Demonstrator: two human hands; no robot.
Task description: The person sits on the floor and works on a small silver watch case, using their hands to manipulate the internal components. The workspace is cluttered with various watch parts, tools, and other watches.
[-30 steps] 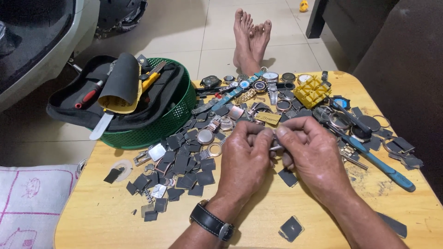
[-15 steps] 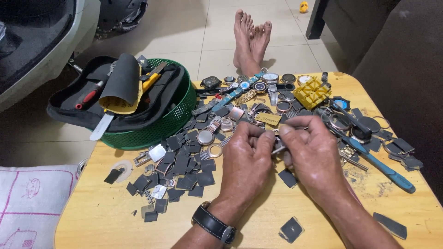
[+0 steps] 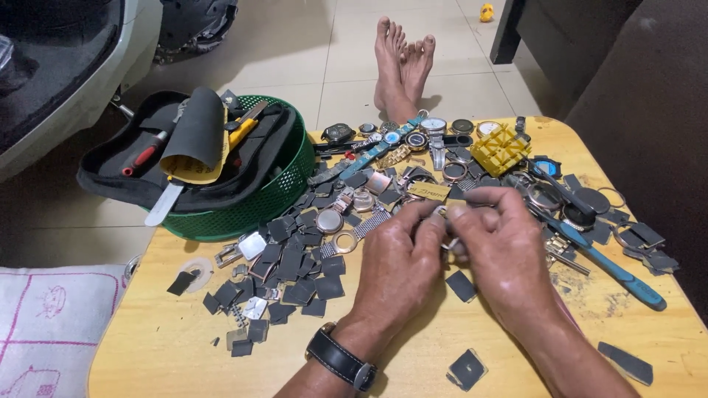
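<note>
Over the wooden table [image 3: 169,346], both hands [image 3: 402,258] [image 3: 501,247] pinch 1 small metal part [image 3: 442,217] between fingertips.

This looks like a home used for fixing watches. A low wooden table [image 3: 184,346] sits on a tiled floor [image 3: 310,44], covered with watch parts [image 3: 295,258]. A green basket [image 3: 273,191] holds tools, and bare feet [image 3: 402,66] rest nearby.

Single head view, looking steeply down, close over wooden table [image 3: 184,346].
</note>
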